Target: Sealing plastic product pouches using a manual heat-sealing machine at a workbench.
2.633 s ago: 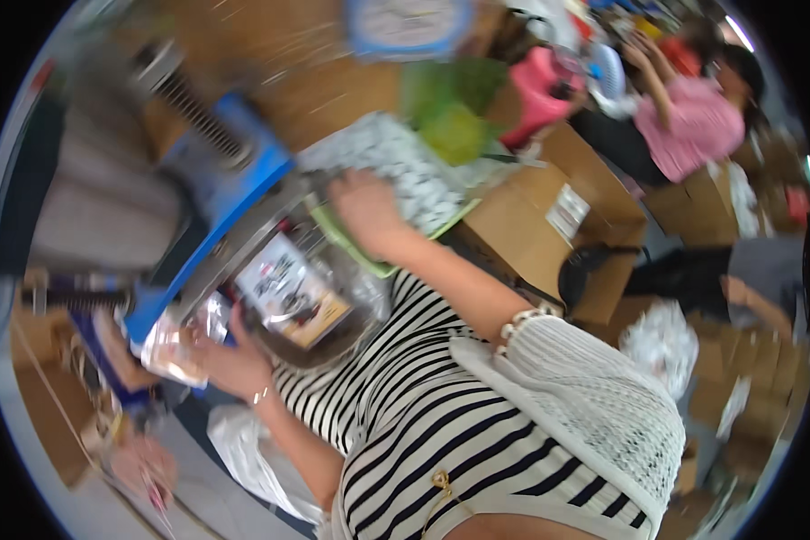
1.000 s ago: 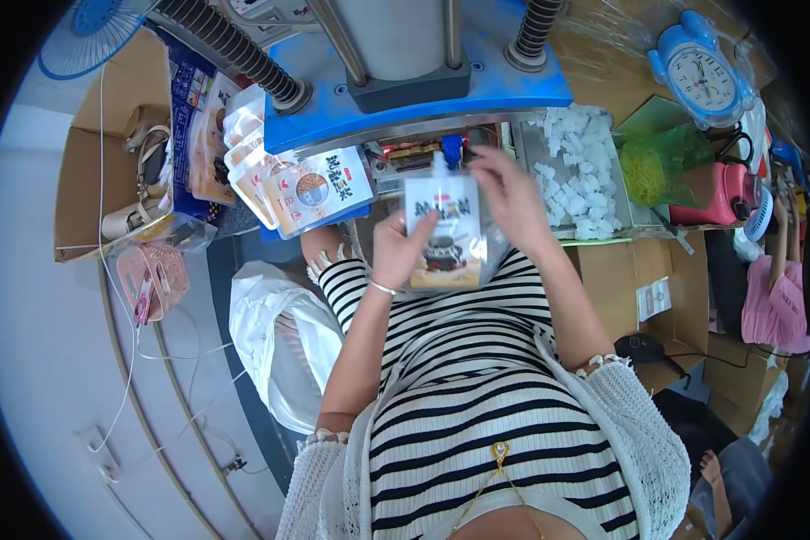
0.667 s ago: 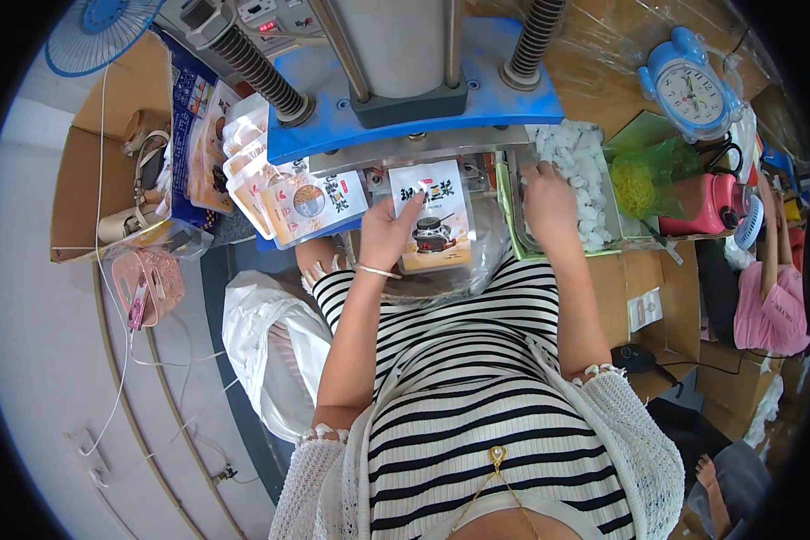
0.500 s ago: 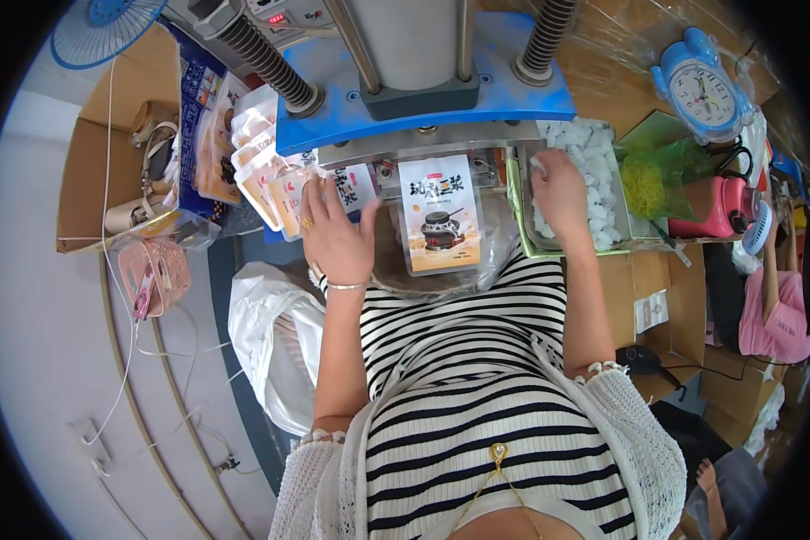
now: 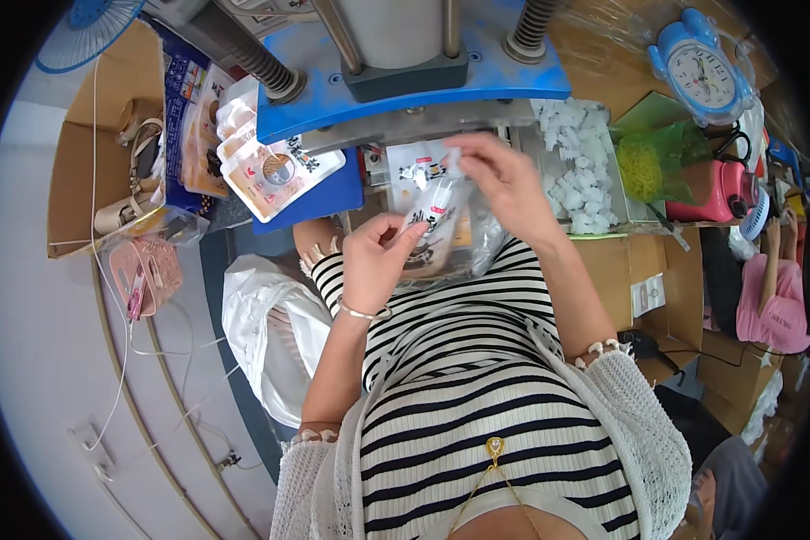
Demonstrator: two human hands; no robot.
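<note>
My left hand (image 5: 375,263) grips a printed pouch (image 5: 434,223) between thumb and fingers, and the pouch bows into a curve. At its upper end, my right hand (image 5: 510,187) pinches a small white plastic piece (image 5: 454,164). Whether this piece sits inside the pouch mouth or beside it, I cannot tell. Behind them, another printed pouch (image 5: 407,165) lies under the metal bar of the blue press (image 5: 409,103), partly covered by my hands. Several loose white plastic pieces (image 5: 585,184) fill a container to the right. Fanned pouches (image 5: 283,175) lie on a blue surface (image 5: 337,202) at left.
Two coiled springs (image 5: 256,54) flank the press. At far left stands a cardboard box (image 5: 70,193) with a pink basket (image 5: 146,274) below it. A blue alarm clock (image 5: 702,76) and a pink appliance (image 5: 715,193) stand at right, with another person (image 5: 774,301) beyond.
My left hand has left the fanned pouches and brought one in front of the press. My right hand has moved left from the container of white pieces to that pouch's upper end.
</note>
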